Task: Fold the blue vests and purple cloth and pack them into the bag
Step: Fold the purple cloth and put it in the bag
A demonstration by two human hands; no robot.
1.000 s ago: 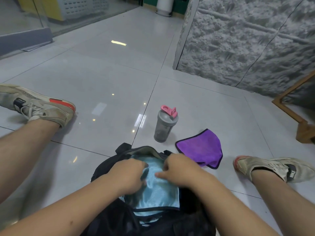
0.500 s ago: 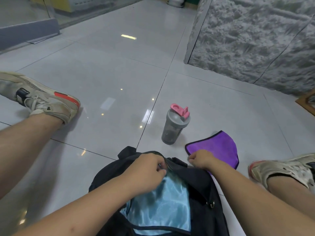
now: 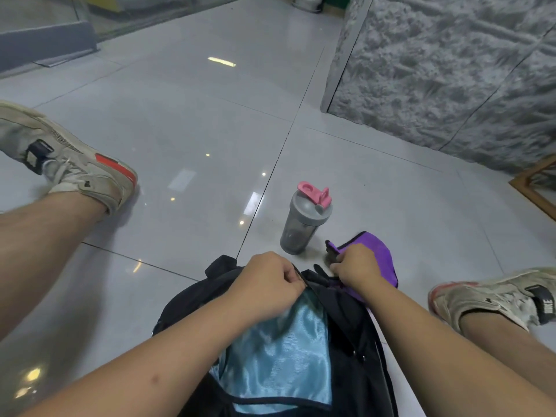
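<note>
I see shiny light-blue satin vest in black fabric bag | left hand pinching bag rim | right hand gripping soft purple cloth

— Where are your hands?

— My left hand pinches the far rim of the black bag, fingers curled. My right hand grips the purple cloth, just right of the bag's far end.

— And inside the bag?

— A shiny blue vest, lying in the open mouth.

— Anything else nearby?

— A grey shaker bottle with a pink cap stands upright just beyond the bag. My shoes rest on the tiled floor, one on each side.
</note>
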